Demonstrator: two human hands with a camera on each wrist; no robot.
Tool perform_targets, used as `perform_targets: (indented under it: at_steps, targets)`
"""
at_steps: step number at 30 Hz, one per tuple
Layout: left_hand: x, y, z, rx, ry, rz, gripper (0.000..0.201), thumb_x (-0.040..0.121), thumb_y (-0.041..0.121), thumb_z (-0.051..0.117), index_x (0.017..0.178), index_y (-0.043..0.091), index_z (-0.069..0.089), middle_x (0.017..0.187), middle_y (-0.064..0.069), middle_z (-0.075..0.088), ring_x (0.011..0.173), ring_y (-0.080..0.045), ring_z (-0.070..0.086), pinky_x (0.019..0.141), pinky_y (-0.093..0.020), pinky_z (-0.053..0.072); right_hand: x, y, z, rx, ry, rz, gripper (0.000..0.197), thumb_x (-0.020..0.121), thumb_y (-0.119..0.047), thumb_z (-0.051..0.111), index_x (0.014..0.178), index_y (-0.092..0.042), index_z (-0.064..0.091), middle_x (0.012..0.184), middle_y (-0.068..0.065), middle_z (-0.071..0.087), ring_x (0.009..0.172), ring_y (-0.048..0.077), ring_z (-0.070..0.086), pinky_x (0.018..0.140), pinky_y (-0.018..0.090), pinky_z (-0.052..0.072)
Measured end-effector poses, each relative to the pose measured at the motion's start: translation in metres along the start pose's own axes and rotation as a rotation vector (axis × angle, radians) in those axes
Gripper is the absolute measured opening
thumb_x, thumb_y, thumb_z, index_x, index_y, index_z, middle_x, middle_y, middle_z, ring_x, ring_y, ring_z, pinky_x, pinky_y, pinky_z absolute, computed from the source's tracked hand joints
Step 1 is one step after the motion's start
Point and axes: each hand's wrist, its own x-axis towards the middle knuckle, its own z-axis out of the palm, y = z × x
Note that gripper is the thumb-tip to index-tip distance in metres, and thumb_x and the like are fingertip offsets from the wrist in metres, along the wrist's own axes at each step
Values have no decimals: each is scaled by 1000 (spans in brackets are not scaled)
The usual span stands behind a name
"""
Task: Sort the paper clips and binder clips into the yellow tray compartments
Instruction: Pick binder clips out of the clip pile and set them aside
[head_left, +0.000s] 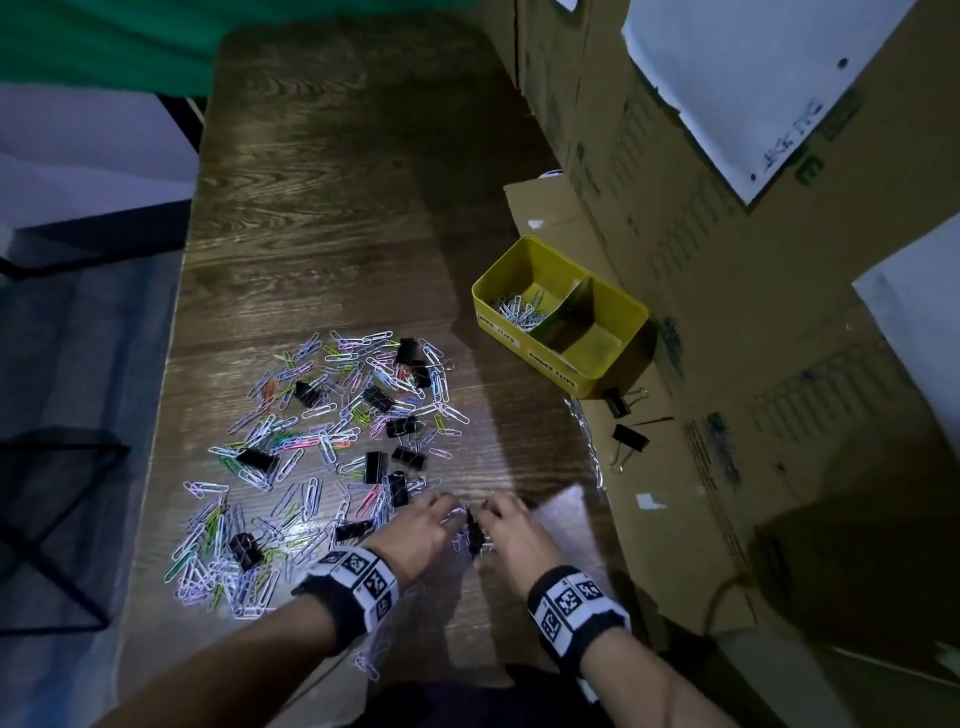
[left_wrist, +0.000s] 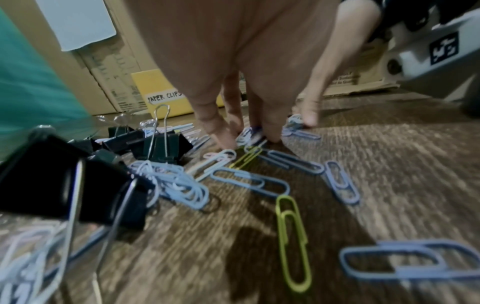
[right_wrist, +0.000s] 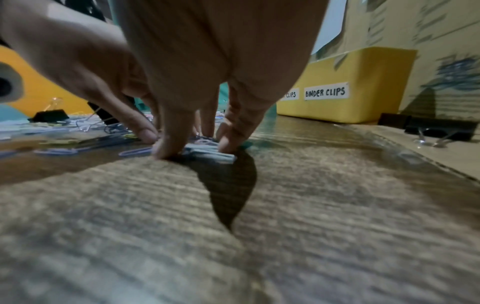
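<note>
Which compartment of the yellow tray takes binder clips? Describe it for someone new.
Find the yellow tray at the wooden table's right edge, against the cardboard boxes. A divider splits it in two. The binder clip compartment is the nearer-right one, empty, labelled BINDER CLIPS; its neighbour already holds paper clips.

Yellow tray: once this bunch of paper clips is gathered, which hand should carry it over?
Right, probably. The yellow tray sits ahead on the right side of the table, nearer the right hand. The left hand would have to cross over it. Both have fingertips on the paper clips.
</note>
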Motion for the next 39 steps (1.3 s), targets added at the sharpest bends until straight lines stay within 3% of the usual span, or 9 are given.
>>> perform_targets:
  at_steps: [3,6,11,16,22,27,32,35,39]
  targets:
    - [-1,4,-8,-28,111,-9,27,66,19,63,92,17,70,95,-2,68,86,-21,65,69,-23,55,4,-4,-8,-10,-3,16,37,88,-9,52,125,-7,51,122,14,51,111,31,53,91,34,44]
    - [0,8,-13,-98,50,-64,36,63,1,70,98,7,68,105,-9,67,97,-27,64,81,-27,52,7,-10,-15,-88,-42,36,29,91,-4,44,118,-1,55,115,18,57,104,32,58,83,35,45]
    - [4,-3,-6,-367,44,-217,24,88,12,56,110,14,66,111,-9,66,103,-23,62,90,-28,47,11,-8,-16,-214,-61,-31,28,88,3,45,114,6,57,112,22,60,100,35,61,83,38,47]
    - [10,-11,-12,-462,56,-359,24,84,20,65,108,19,70,96,-6,73,89,-21,66,82,-24,48,14,-2,-10,-202,-16,-22,34,88,5,52,120,-4,57,114,17,60,97,29,62,80,32,49]
    - [16,-16,-14,-545,34,-452,22,83,12,65,104,17,70,98,-5,72,89,-18,65,81,-20,46,15,2,-21,42,13,45,19,93,-13,53,108,-6,63,106,14,63,95,29,62,79,30,47]
    - [14,-15,-19,-606,21,-391,19,82,10,65,100,14,71,87,-6,72,80,-18,65,74,-21,48,29,19,-29,419,25,224,17,86,-34,65,92,-19,66,85,3,62,74,16,58,71,26,46]
    - [17,-21,-39,-1046,68,-586,19,76,9,73,96,9,72,72,-3,67,50,3,55,53,-12,44,30,33,-44,825,177,290,11,78,-23,75,82,-14,70,82,3,72,81,22,67,82,41,52]
    - [27,-35,-71,-1337,76,-625,17,72,6,75,88,12,72,82,-20,70,60,-21,61,64,-35,53,26,31,-63,960,259,292,6,79,-14,74,77,-18,70,80,3,71,78,17,66,80,36,53]
    - [66,-59,-127,-1417,170,-525,17,74,1,72,90,6,72,74,-9,70,54,-10,56,56,-21,48,24,23,-95,1052,442,233,7,78,-6,73,81,-13,72,84,1,70,67,-7,63,67,9,48]
